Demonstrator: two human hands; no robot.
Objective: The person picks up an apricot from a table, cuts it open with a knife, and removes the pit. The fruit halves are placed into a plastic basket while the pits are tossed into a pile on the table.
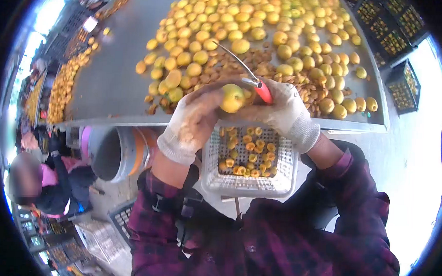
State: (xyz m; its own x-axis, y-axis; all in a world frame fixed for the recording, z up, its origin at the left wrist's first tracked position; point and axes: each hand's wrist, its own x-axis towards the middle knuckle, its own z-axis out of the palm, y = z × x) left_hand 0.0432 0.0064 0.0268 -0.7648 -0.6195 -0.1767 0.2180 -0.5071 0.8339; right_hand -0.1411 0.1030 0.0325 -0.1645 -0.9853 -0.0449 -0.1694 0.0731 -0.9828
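My left hand point(195, 118), in a white glove, holds a yellow fruit point(231, 97) between its fingers. My right hand point(285, 111), also gloved, grips a knife by its red handle point(264, 91), and the thin curved blade point(236, 59) points up and to the left over the table. Both hands meet at the fruit, just above a white plastic basket point(207, 174) that holds several cut fruit halves.
A grey metal table point(113, 80) carries a large heap of yellow fruit point(264, 22) and a patch of brown pits point(300, 85). Black crates point(403, 86) of fruit stand at the right. A grey barrel point(116, 151) sits under the table. Another person point(44, 180) works at the left.
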